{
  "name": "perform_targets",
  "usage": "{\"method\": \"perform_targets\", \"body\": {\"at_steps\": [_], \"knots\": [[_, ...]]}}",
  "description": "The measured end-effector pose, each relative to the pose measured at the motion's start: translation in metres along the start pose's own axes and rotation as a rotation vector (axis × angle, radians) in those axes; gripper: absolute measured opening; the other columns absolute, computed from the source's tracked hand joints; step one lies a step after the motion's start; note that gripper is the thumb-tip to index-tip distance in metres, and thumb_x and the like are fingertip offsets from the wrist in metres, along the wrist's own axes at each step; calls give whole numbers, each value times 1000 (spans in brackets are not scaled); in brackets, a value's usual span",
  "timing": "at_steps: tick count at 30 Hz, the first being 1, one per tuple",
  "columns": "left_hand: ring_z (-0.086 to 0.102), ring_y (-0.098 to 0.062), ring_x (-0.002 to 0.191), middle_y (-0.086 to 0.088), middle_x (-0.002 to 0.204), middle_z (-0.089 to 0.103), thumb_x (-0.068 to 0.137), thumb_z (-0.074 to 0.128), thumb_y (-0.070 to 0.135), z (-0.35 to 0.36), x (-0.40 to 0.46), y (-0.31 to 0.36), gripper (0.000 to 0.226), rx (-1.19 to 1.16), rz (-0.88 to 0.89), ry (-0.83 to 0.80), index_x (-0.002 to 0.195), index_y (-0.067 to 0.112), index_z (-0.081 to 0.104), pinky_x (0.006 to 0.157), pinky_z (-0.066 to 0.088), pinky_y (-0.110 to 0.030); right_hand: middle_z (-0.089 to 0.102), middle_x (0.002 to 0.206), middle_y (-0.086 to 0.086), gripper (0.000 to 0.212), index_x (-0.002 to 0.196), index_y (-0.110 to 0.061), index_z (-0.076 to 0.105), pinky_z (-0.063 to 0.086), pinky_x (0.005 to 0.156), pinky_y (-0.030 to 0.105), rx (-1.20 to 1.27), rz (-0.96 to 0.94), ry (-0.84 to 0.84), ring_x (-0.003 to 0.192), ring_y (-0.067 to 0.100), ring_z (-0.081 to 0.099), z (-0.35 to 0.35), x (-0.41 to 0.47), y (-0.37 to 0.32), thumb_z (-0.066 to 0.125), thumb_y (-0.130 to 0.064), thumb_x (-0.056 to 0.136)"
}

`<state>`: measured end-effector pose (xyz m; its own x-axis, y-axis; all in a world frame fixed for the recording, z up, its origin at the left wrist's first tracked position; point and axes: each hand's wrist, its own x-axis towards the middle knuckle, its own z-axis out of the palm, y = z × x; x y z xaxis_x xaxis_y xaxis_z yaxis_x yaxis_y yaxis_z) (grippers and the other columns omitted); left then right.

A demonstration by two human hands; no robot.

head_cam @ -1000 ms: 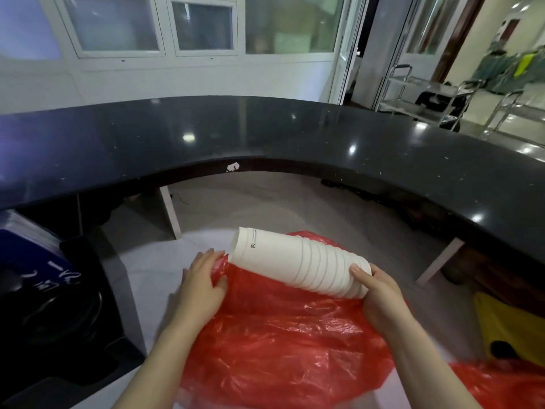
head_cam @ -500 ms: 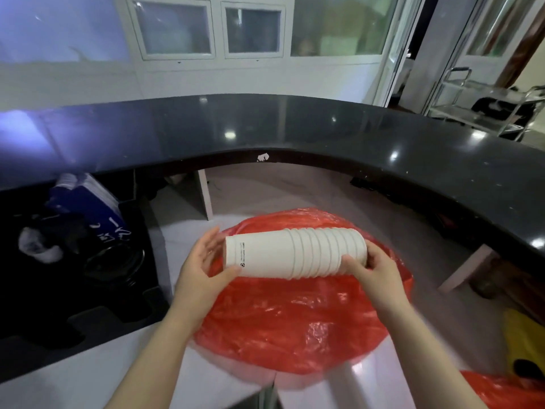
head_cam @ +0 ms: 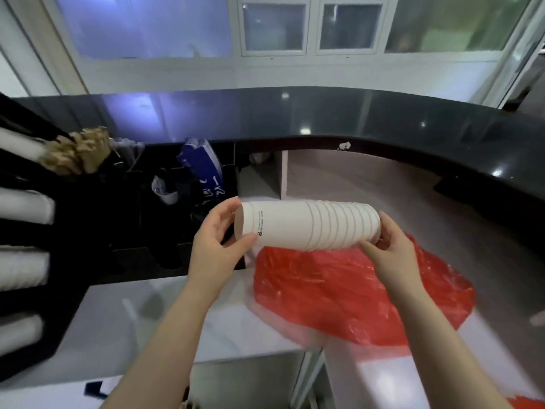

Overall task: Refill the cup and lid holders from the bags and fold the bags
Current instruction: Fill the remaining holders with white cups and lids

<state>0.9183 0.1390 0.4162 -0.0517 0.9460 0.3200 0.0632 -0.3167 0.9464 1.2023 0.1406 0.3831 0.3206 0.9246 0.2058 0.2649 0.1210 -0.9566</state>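
A stack of white paper cups [head_cam: 306, 225] lies sideways in the air between my hands, base end to the left. My left hand [head_cam: 218, 240] grips the base end, thumb under it and fingers behind. My right hand [head_cam: 389, 246] holds the rim end with its fingers curled round it. Below and to the right, a crumpled red plastic bag [head_cam: 354, 293] lies on the white counter [head_cam: 153, 314]. At the far left stands a black cup and lid holder [head_cam: 26, 261] with white stacks in its slots.
A curved black countertop [head_cam: 354, 113] runs across the back. Under it are a blue bag [head_cam: 203, 169], brown paper items [head_cam: 73, 152] and a small white cup [head_cam: 165, 190]. Another red bag [head_cam: 528, 404] shows at the bottom right corner.
Both hands have lifted the cup stack off the red bag and carried it left. My view has swung left, bringing the black holder into sight.
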Motion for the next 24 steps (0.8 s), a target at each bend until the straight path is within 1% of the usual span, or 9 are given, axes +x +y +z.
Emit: {"method": "perform_targets", "body": {"at_steps": [1, 3, 7, 10, 12, 15, 17, 20, 24], "knots": [[53, -2, 121, 14, 126, 60, 77, 71, -7, -6, -1, 6, 64, -1, 26, 17, 122, 35, 54, 93, 47, -18, 62, 110, -18, 69, 139, -24, 46, 48, 66, 7, 28, 24, 18, 90, -12, 61, 7, -2, -4, 69, 1, 79], [54, -2, 121, 14, 126, 60, 77, 71, -8, -16, -2, 20, 64, -15, 76, 45, 121, 35, 54, 95, 46, -18, 57, 112, -19, 67, 138, -23, 43, 47, 61, 4, 65, 37, 29, 87, -17, 58, 21, -9, -11, 70, -1, 81], [56, -5, 120, 12, 126, 62, 75, 72, -3, -57, -13, 57, 63, -90, 157, 113, 123, 33, 53, 90, 48, -16, 60, 115, -15, 59, 132, -27, 47, 50, 65, 11, 149, 10, -24, 91, -8, 62, 59, -29, -45, 69, -2, 83], [59, -7, 117, 7, 124, 63, 71, 70, 4, -99, -31, 89, 59, -133, 219, 179, 122, 28, 53, 89, 48, -18, 60, 112, -17, 58, 131, -29, 47, 51, 65, 12, 192, -32, -71, 91, -7, 61, 93, -51, -83, 69, -3, 84], [59, -9, 116, 7, 122, 65, 71, 70, 4, -133, -50, 111, 58, -128, 263, 203, 121, 28, 53, 89, 48, -19, 62, 110, -17, 57, 129, -31, 48, 53, 67, 14, 237, -57, -102, 90, -7, 63, 118, -72, -109, 67, -2, 84], [60, -9, 115, 13, 121, 65, 73, 71, 6, -190, -83, 141, 56, -60, 315, 224, 121, 29, 53, 88, 49, -19, 63, 109, -17, 55, 128, -27, 47, 53, 66, 10, 320, -83, -141, 90, -9, 63, 162, -113, -143, 66, 1, 84], [61, -9, 114, 15, 122, 65, 73, 73, 10, -229, -109, 158, 57, -22, 336, 262, 122, 30, 52, 86, 50, -18, 64, 110, -16, 53, 126, -25, 48, 54, 73, 15, 366, -89, -163, 91, -7, 64, 192, -144, -164, 67, 0, 83], [62, -10, 113, 11, 126, 63, 70, 75, 17, -290, -148, 181, 60, 16, 358, 347, 124, 31, 52, 86, 51, -21, 65, 109, -14, 52, 123, -24, 49, 54, 73, 16, 409, -123, -189, 90, -4, 66, 235, -190, -198, 69, 0, 82], [62, -13, 113, 3, 130, 61, 79, 67, 6, -370, -203, 203, 58, 31, 372, 455, 131, 23, 49, 84, 52, -20, 69, 105, -12, 53, 121, -24, 51, 52, 72, 12, 475, -232, -228, 94, 2, 67, 282, -252, -248, 72, 1, 79]]}}
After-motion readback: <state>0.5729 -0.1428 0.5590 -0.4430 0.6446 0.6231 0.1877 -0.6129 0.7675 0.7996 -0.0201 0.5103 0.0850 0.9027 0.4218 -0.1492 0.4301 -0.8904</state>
